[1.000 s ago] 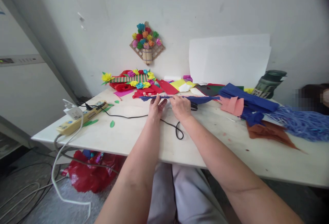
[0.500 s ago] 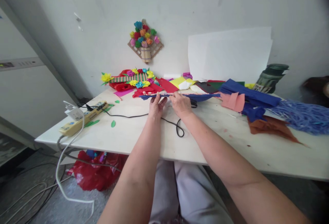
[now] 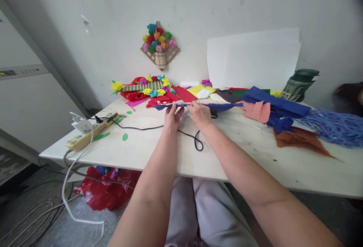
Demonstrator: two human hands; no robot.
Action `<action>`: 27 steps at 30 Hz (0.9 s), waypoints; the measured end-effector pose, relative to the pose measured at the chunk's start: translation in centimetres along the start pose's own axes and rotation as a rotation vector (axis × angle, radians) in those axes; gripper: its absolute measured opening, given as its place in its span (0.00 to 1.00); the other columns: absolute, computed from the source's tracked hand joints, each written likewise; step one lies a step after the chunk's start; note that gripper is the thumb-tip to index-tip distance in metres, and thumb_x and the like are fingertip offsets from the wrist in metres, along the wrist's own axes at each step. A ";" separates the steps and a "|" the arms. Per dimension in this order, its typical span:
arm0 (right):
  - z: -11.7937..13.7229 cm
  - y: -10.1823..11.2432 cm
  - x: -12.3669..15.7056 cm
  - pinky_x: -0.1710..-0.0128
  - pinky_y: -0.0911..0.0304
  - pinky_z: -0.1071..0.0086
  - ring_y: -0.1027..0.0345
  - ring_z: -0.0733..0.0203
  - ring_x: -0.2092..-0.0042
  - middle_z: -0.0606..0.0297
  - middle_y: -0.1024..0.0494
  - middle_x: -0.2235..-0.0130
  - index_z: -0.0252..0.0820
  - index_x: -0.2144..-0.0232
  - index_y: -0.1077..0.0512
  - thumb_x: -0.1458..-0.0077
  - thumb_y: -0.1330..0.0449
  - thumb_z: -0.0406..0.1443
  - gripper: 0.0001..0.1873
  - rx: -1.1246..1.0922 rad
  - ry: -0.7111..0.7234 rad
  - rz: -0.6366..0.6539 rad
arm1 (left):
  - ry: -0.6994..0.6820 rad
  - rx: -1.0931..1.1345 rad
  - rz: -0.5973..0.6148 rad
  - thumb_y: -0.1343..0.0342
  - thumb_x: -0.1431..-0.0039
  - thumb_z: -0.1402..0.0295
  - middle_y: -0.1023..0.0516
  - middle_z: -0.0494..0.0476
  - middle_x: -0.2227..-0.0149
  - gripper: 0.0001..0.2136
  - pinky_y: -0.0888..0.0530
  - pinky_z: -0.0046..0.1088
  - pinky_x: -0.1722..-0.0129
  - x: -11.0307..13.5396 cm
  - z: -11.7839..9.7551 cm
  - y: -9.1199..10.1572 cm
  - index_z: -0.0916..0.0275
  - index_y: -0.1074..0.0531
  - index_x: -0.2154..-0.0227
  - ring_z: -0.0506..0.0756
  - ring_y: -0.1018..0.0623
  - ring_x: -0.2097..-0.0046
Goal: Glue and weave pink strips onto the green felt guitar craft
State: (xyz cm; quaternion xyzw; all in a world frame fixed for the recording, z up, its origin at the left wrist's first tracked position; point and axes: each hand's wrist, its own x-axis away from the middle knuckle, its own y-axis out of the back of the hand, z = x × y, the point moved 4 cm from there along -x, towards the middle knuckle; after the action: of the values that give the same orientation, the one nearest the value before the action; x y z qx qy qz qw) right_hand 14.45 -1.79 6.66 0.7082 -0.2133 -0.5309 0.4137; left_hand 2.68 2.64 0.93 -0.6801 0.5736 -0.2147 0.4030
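Observation:
A long narrow strip of blue crepe paper (image 3: 221, 106) lies across the far middle of the white table (image 3: 141, 148). My left hand (image 3: 171, 116) pinches its near edge with closed fingers. Right beside it, my right hand (image 3: 199, 114) also grips the strip with its fingers curled. A thin pale stick (image 3: 181, 103) seems to run along the strip between the hands. A black cable (image 3: 195, 141) loops on the table just under my wrists.
A power strip (image 3: 90, 129) with plugs sits at the left edge. Paper flower crafts (image 3: 143, 87) and coloured sheets lie at the back; blue and orange crepe (image 3: 286, 120) is piled on the right. A green jar (image 3: 299, 84) stands by white sheets (image 3: 252, 59). Red bag (image 3: 106, 192) lies underfoot.
Both hands stay on the blue strip with almost no movement. The view has tilted slightly between the earliest frame and now.

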 end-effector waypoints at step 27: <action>-1.4 -0.2 -0.4 0.70 0.48 0.71 0.34 0.61 0.61 0.59 0.27 0.59 0.43 0.61 0.26 0.40 0.57 0.34 0.19 -0.090 -0.048 0.041 | -0.033 0.002 -0.006 0.35 0.58 0.68 0.24 0.52 0.66 0.10 0.30 0.38 0.53 0.1 0.0 -0.1 0.61 0.29 0.72 0.55 0.25 0.55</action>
State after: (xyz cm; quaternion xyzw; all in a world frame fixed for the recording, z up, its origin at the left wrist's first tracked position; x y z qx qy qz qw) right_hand 15.58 -0.85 6.92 0.6714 -0.2137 -0.5483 0.4505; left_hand 2.72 2.52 0.97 -0.6848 0.5647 -0.2050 0.4124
